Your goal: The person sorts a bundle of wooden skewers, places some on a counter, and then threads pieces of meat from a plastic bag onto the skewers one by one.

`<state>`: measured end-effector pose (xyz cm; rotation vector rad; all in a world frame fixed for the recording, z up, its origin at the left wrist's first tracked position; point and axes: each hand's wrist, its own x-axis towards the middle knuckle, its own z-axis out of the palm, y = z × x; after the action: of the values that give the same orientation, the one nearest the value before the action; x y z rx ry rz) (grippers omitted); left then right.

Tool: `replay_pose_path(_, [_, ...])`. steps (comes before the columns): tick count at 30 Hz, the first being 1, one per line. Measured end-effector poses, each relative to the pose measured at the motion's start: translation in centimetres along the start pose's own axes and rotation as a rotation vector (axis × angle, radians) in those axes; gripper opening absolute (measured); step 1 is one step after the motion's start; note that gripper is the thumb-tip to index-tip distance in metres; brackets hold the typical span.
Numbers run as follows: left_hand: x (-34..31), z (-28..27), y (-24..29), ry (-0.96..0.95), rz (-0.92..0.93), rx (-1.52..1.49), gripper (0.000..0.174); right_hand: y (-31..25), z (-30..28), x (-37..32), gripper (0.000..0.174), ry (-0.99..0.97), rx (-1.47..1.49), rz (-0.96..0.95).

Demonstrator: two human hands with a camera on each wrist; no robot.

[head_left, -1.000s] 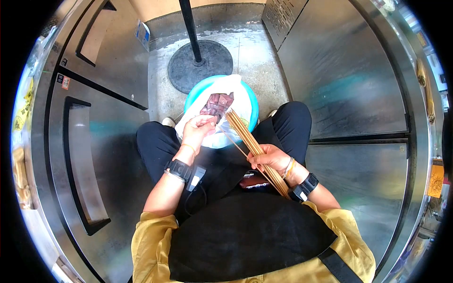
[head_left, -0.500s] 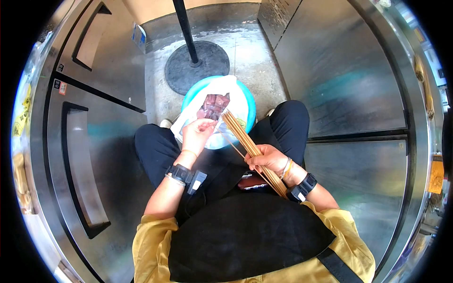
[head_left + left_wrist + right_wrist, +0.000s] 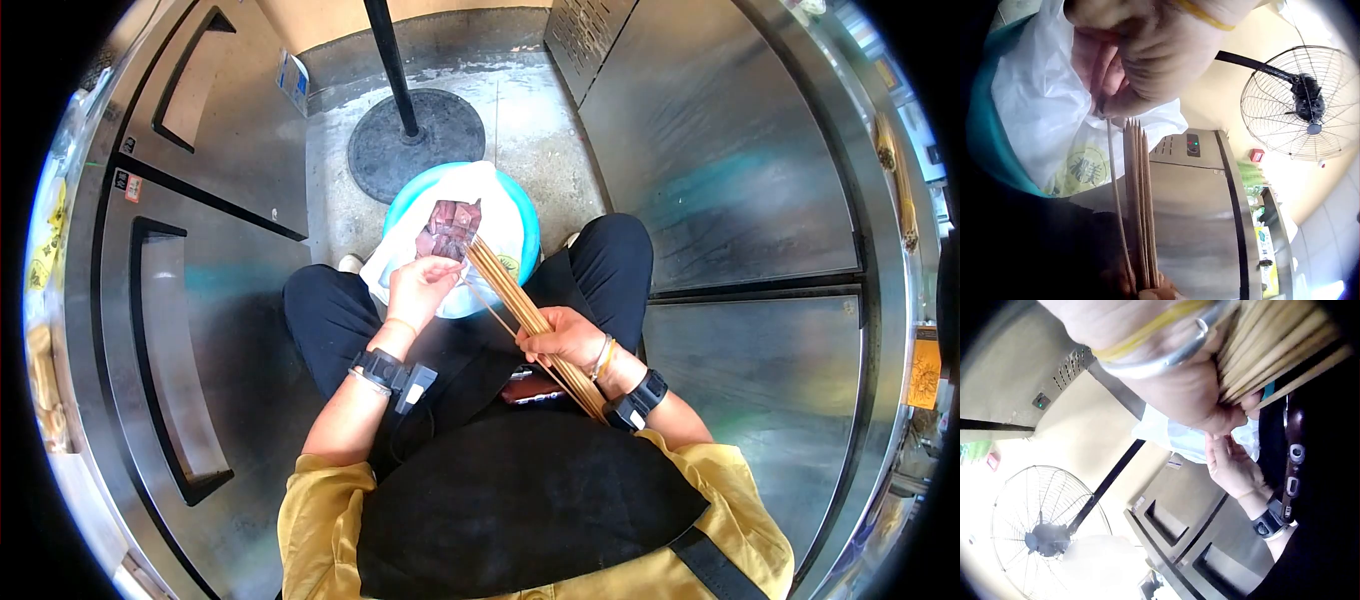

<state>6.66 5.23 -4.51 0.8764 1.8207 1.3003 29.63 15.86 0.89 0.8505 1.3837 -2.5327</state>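
Observation:
My right hand grips a bundle of bamboo skewers, their pointed ends aimed up toward a white plastic bag. One single skewer stands apart from the bundle, its tip right at my left fingertips. The left hand has thumb and fingers pinched together at the near edge of the bag; a small dark piece of meat shows between them, mostly hidden. Dark red meat chunks lie in the open white bag, which lines a turquoise basin between the person's knees.
Steel refrigerator doors stand close on the left and right. Beyond the basin, a black pole rises from a round base. A dark red phone-like object lies at the lap. Wrist cameras are strapped to both arms.
The left fingers stay pinched near the single skewer's tip, with only a slight shift. The bundle stays in the right hand. The whole head view has moved a little.

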Motion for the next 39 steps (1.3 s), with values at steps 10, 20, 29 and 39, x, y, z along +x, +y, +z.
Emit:
replay_pose_path(10, [0.2, 0.2, -0.9, -0.012, -0.091, -0.225, 0.020, 0.0, -0.3, 0.0, 0.011, 0.007, -0.045, -0.015])
replay_pose_path(20, [0.1, 0.3, 0.1, -0.041, -0.150, -0.313, 0.019, -0.3, 0.0, -0.1, 0.013, 0.030, -0.076, -0.016])
replay_pose_path(29, [0.0, 0.2, 0.3, -0.057, -0.147, -0.302, 0.017, -0.5, 0.3, -0.2, 0.013, 0.025, -0.108, -0.026])
replay_pose_path(39, [-0.2, 0.5, 0.8, -0.030, -0.106, -0.318, 0.019, -0.6, 0.6, -0.1, 0.011, 0.046, -0.125, -0.062])
